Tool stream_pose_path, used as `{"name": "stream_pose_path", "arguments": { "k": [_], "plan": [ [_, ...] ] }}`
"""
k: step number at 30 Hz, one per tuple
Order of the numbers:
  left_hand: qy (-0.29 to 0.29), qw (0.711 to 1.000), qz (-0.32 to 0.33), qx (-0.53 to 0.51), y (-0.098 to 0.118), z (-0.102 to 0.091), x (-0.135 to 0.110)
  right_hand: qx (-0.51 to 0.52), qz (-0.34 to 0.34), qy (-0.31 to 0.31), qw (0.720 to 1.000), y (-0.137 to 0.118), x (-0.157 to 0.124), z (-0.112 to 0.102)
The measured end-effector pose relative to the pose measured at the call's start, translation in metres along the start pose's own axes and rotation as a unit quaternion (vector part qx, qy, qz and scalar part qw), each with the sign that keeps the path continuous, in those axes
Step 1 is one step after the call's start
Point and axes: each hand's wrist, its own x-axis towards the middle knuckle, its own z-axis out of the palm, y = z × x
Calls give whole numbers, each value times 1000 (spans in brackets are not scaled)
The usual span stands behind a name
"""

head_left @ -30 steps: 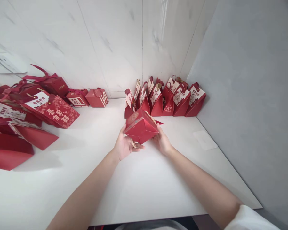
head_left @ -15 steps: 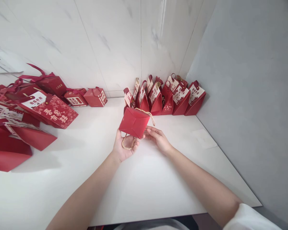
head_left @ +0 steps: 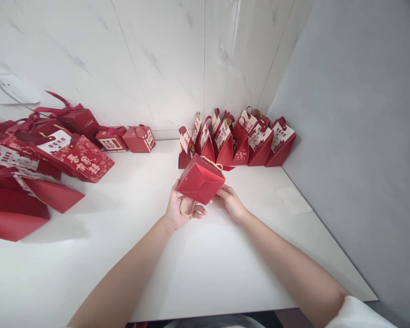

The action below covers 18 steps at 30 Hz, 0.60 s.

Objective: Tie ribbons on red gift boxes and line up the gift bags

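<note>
A small red paper gift bag with gold rope handles is held above the white table, its bottom turned toward me. My left hand grips its left underside, and one rope handle loops over the palm. My right hand pinches the bag's right lower corner with the fingertips. Just behind the bag stands a row of several folded red gift bags with white printed tags, lined up against the marble wall.
A pile of larger red gift bags and boxes with ribbons covers the table's left side. Two small red boxes sit by the back wall. A grey wall borders the table on the right.
The bag has been turned in my hands from tilted to bottom facing me. My right hand, briefly off it with fingers spread, has come back onto its right corner.
</note>
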Motion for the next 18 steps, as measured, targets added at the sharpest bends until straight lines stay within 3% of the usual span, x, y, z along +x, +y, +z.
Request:
{"name": "stream_pose_path", "arguments": {
  "k": [7, 10, 13, 18],
  "plan": [
    [-4, 1000, -3, 6, 1, -2, 1, 2, -2, -5, 1000, 3, 1, -1],
    [3, 1000, 6, 19, -2, -3, 2, 10, 10, 26, 1000, 9, 3, -5],
    [26, 992, 80, 94, -6, -3, 2, 76, 30, 84, 993, 15, 8, -11],
    [76, 932, 249, 253, -2, -6, -2, 167, 37, 91, 981, 14, 9, -21]
  ]
}}
